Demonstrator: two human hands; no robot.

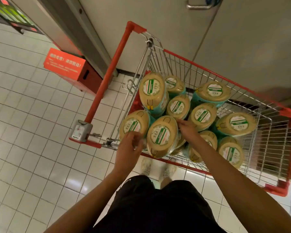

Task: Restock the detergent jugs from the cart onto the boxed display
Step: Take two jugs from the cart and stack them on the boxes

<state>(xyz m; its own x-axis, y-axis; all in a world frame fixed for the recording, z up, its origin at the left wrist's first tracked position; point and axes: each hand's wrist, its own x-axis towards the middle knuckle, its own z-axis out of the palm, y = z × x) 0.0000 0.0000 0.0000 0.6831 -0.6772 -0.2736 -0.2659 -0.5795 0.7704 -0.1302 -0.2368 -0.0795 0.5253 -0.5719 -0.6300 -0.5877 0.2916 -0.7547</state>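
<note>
Two hands [128,146] [189,129] among jugs [161,133] in red cart [208,73]

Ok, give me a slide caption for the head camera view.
Over a red-framed wire cart packed with jugs, the left hand and right hand flank one detergent jug.

Jugs [161,135] crowd the handle end of the cart [208,72], touching, with only narrow slots between them, and the way in is from above. The basket's right end is bare wire. A door [175,22] stands close behind the far rim; a red box [65,68] sits on the floor left of the handle bar [106,78]
</note>
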